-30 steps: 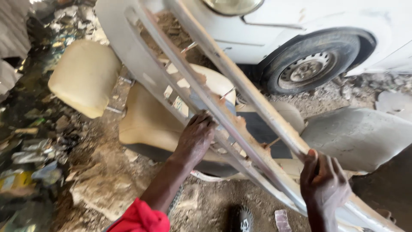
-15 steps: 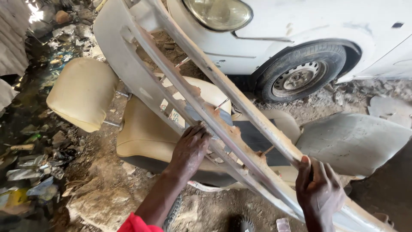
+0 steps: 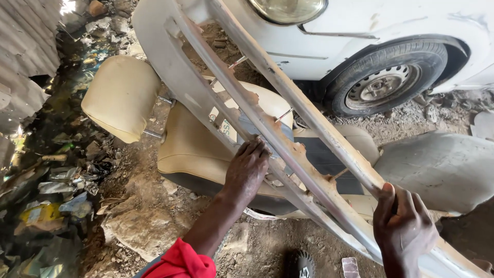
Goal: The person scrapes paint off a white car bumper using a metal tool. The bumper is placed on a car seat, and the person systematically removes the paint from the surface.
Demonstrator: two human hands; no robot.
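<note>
Bumper, long, dusty and cracked with rough edges, slants over a tan padded car seat, its middle bar under the left hand's curled fingers, its upper bar gripped tight by the right hand.

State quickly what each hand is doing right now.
Left hand: fingers curled over the bumper, gripping its middle rail.
Right hand: closed around the bumper's upper rail.
</note>
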